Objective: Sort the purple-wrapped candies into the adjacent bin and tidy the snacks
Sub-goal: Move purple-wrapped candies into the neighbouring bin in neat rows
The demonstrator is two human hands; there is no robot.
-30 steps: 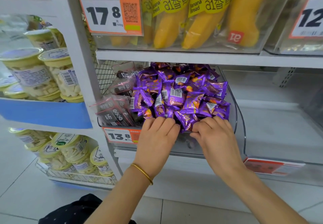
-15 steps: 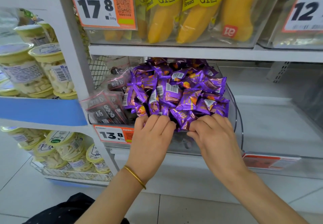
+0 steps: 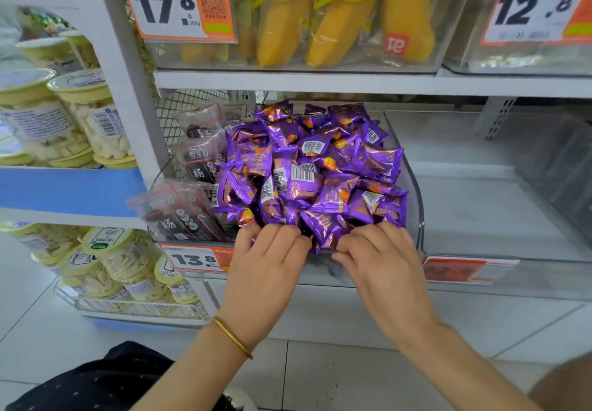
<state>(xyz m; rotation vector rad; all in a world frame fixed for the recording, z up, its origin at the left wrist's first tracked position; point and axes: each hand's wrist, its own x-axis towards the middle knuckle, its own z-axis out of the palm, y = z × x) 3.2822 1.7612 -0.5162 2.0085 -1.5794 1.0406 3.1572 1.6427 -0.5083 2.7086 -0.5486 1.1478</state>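
A heap of purple-wrapped candies [image 3: 314, 167] fills the right part of a clear bin [image 3: 416, 192] on the middle shelf. Dark plum packets [image 3: 189, 215] lie in the same bin on the left. My left hand [image 3: 266, 269], with a gold bangle on the wrist, is at the heap's front edge, its fingers curled into the candies. My right hand [image 3: 381, 266] is beside it, fingers also curled into the front candies. The fingertips of both hands are hidden among the wrappers. The adjacent clear bin [image 3: 480, 218] to the right holds nothing I can see.
Banana bread packs [image 3: 320, 16] fill the shelf above. Jars with yellow lids [image 3: 96, 116] stand on the shelves at left. A 13.8 price tag [image 3: 195, 260] hangs under the candy bin and a red tag [image 3: 458, 271] under the right bin.
Both hands have stayed at the heap's front edge, their fingers curling slightly deeper into the candies. The view has shifted a little.
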